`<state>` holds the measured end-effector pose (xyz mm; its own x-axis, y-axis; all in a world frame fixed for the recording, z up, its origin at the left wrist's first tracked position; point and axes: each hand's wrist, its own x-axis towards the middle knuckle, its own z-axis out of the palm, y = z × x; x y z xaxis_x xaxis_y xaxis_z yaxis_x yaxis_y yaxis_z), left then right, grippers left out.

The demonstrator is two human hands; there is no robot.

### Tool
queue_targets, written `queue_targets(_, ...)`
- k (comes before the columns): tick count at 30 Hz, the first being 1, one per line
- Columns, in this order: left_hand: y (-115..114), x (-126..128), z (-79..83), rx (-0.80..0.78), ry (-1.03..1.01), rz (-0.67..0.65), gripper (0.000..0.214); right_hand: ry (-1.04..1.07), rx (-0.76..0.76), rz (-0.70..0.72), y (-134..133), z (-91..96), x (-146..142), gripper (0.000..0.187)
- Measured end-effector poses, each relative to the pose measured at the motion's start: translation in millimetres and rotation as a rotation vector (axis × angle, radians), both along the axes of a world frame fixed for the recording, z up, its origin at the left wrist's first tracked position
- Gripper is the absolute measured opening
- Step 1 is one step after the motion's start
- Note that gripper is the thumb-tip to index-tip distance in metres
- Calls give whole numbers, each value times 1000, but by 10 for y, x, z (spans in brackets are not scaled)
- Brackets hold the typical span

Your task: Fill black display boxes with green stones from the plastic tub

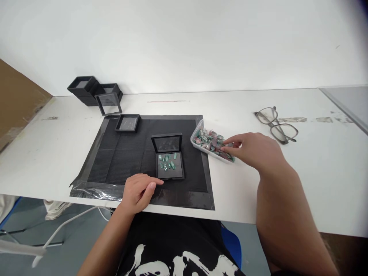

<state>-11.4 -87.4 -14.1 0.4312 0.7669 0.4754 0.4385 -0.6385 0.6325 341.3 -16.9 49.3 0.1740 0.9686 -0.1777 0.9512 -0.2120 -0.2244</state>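
A small black hinged display box [183,168] stands on the black mat with its clear-windowed lid raised. Inside, on a grey pad, lie several glossy green press-on nails [166,163] in loose rows. At its front edge rests the index finger of my left hand [139,191], thumb apart, nothing held. My right hand [253,149] reaches into a clear plastic tub [201,148] heaped with green, pink and clear nail-like pieces [211,140]. Its thumb and index fingertips touch the heap with a gap between them; the other fingers are partly hidden behind.
The black mat [115,161] is taped to the white table. An open black box [128,123] lies at its far left, with a loose frame [109,103] leaning on stacked black boxes [83,86] behind. Eyeglasses [277,124] lie to the right.
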Motion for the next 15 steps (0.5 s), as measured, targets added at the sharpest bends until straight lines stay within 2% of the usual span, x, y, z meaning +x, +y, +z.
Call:
queue_targets(7,8,3,17,-21,36,6,23,18,19,38,-3,-54,-35,20)
queue_targets(11,10,0,7,-28,39,18,24,48,19,31,-15,-15,-14,20)
queue_targets(15,16,1,0,-38,50,15,24,131,93,13,-40,49,8,23)
